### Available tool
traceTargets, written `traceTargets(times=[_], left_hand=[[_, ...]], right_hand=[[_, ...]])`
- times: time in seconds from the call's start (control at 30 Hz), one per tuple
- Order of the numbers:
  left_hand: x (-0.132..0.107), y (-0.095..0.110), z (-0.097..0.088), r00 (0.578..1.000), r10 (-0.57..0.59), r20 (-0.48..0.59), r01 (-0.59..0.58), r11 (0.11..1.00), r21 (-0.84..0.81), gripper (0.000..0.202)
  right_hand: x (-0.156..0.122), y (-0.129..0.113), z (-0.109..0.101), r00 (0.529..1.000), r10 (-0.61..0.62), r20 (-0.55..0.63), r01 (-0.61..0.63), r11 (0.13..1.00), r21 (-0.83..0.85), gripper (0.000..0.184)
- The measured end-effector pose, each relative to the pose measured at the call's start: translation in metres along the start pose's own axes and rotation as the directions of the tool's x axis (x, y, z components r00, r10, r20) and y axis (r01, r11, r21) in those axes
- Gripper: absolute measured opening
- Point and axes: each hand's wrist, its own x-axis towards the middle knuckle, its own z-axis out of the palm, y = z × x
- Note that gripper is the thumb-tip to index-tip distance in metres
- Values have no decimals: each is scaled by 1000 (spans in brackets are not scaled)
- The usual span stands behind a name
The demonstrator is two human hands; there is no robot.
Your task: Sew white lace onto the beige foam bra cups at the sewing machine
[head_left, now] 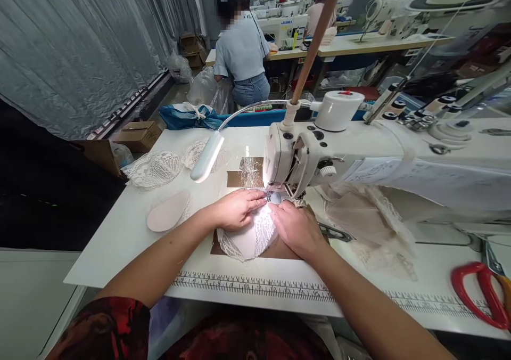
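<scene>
A white lace bra cup with a pale smooth panel lies under the lit needle area of a white sewing machine. My left hand rests flat on its left side, fingers stretched toward the presser foot. On the right edge of the lace, my right hand lies with its fingers extended close to the foot. Both hands press the fabric from above rather than grasp it. The cup's far edge is hidden by the fingers and the machine head.
Left on the table sit more lace cups and a pale oval pad. Beige lace fabric bunches to the right. Red-handled scissors lie near the front right edge, by a printed ruler. A lamp hangs over the table.
</scene>
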Motion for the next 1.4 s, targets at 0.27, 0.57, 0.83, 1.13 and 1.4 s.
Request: traceTargets(times=[0.27,0.57,0.83,1.13,1.4], left_hand=[[-13,38,-9,967,-161,-200,159,987,-24,33],[-8,53,16,960,-183,-211,197,979,51,26],[-8,52,17,959,-179,-219,187,982,14,24],[-10,52,13,962,-188,-200,184,982,-35,21],[-11,52,13,945,-256,-203,238,965,-106,18]], right_hand=[[-15,18,12,968,-89,-235,136,972,193,27],[-17,14,3,973,-94,-212,161,933,322,22],[-16,12,8,971,-159,-176,208,930,304,24],[-15,13,10,974,-161,-161,204,931,303,27],[-15,12,9,976,-161,-145,199,931,305,26]])
